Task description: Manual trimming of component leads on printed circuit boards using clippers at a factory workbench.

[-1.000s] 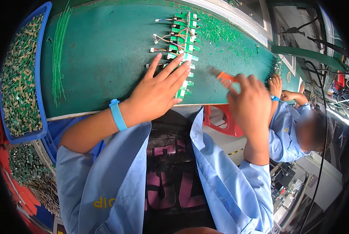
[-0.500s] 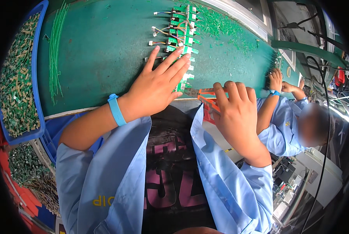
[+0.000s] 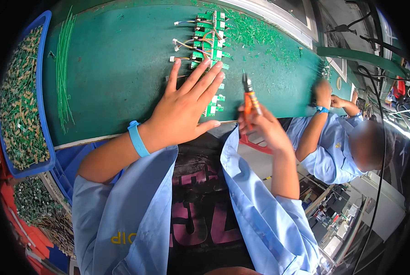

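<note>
A row of green circuit boards (image 3: 217,34) runs away from the table's near edge, with thin coloured wires ending in white connectors (image 3: 175,43) on its left side. My left hand (image 3: 179,103) lies flat across the near part of the row, fingers spread, hiding several boards. To the right of the row, my right hand (image 3: 270,131) is closed around a pair of cutting pliers (image 3: 249,98) with orange handles. The pliers' jaws point away from me, apart from the boards.
Green trimmings (image 3: 269,34) lie scattered at the far right of the table. Long thin green strips (image 3: 64,73) lie at the left, beside a blue bin (image 3: 44,91) full of small parts. A co-worker's hand (image 3: 322,94) works at the right.
My right hand has drawn the pliers away from the near end of the boards and turned their jaws to the far side. The row has shifted slightly left under my left hand.
</note>
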Motion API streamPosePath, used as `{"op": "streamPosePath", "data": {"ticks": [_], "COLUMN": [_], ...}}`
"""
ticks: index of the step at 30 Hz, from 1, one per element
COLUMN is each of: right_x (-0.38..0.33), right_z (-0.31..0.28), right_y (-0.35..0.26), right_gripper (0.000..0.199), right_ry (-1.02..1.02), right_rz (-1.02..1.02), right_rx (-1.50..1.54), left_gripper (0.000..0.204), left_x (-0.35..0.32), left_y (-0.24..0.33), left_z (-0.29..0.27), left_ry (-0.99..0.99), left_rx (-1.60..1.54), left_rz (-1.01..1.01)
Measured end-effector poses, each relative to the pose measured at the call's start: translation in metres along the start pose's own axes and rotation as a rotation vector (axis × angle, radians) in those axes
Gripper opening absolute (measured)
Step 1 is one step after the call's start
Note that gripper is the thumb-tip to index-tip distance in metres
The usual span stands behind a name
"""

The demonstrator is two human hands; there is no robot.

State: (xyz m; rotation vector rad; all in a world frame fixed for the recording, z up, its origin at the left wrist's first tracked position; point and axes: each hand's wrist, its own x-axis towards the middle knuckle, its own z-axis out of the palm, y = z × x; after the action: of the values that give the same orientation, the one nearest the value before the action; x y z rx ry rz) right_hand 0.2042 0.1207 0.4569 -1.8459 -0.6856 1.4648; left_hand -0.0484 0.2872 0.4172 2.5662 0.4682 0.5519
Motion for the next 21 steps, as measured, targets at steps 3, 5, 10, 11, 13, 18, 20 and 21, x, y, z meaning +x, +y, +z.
{"op": "streamPosePath", "data": {"ticks": [3, 5, 10, 11, 13, 18, 20, 21], "right_x": [0.012, 0.016, 0.024, 0.025, 0.027, 0.027, 0.024, 0.022], "right_z": [0.03, 0.042, 0.052, 0.053, 0.052, 0.053, 0.057, 0.059], "right_y": [0.013, 0.004, -0.009, -0.01, -0.011, -0.013, -0.014, -0.014], "right_gripper": [0.032, 0.031, 0.03, 0.029, 0.029, 0.028, 0.029, 0.03], "right_ry": [-0.08, -0.071, -0.039, -0.029, -0.023, 0.029, 0.072, 0.095], "right_rz": [0.019, 0.017, 0.004, -0.002, -0.004, 0.087, 0.087, 0.087], "right_rx": [0.31, 0.306, 0.256, 0.23, 0.203, 0.055, -0.005, -0.035], "left_gripper": [0.092, 0.096, 0.1, 0.1, 0.1, 0.1, 0.099, 0.099], "left_x": [0.006, 0.009, 0.015, 0.015, 0.015, 0.014, 0.015, 0.015], "left_y": [0.0, -0.002, -0.004, -0.004, -0.004, -0.004, -0.004, -0.004], "left_z": [0.001, 0.005, 0.009, 0.009, 0.01, 0.011, 0.011, 0.011], "left_ry": [0.013, -0.008, -0.033, -0.033, -0.033, -0.036, -0.037, -0.039], "left_rx": [-0.045, -0.022, 0.012, 0.018, 0.024, 0.015, 0.008, 0.004], "left_rz": [-0.045, -0.064, -0.084, -0.087, -0.095, -0.089, -0.092, -0.093]}}
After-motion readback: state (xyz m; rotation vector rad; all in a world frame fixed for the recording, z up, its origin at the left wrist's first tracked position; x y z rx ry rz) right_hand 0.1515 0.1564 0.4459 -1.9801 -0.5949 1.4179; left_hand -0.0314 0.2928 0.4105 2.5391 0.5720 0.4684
